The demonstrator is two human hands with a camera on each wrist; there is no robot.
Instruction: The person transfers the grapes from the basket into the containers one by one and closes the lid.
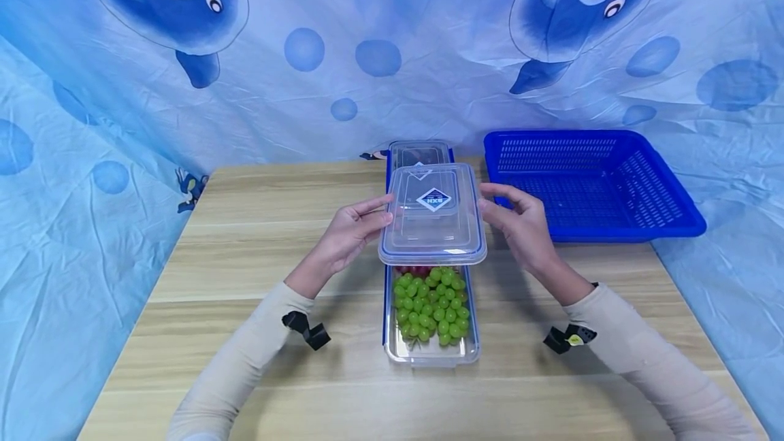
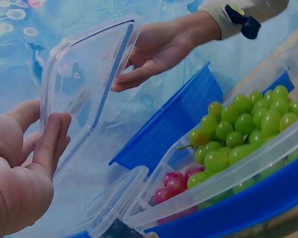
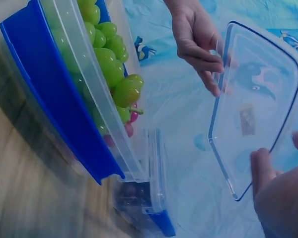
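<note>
A clear plastic lid [image 1: 435,240] with a blue seal and a blue diamond label hangs above the table, tilted, between both hands. My left hand [image 1: 347,235] pinches its left edge between thumb and fingers. At the opposite edge, my right hand [image 1: 520,224] grips it the same way. Below the near end of the lid stands an uncovered clear container [image 1: 429,358] with blue side clips. Green grapes [image 1: 431,306] fill its front part, and reddish grapes [image 2: 175,186] show behind them. The lid hides the container's far part in the head view.
Directly behind is a second container [image 3: 161,198] with its lid on and dark contents. A blue slotted basket [image 1: 674,230] stands at the back right of the wooden table [image 1: 245,257]. A blue dolphin-print sheet [image 1: 422,12] hangs behind the table.
</note>
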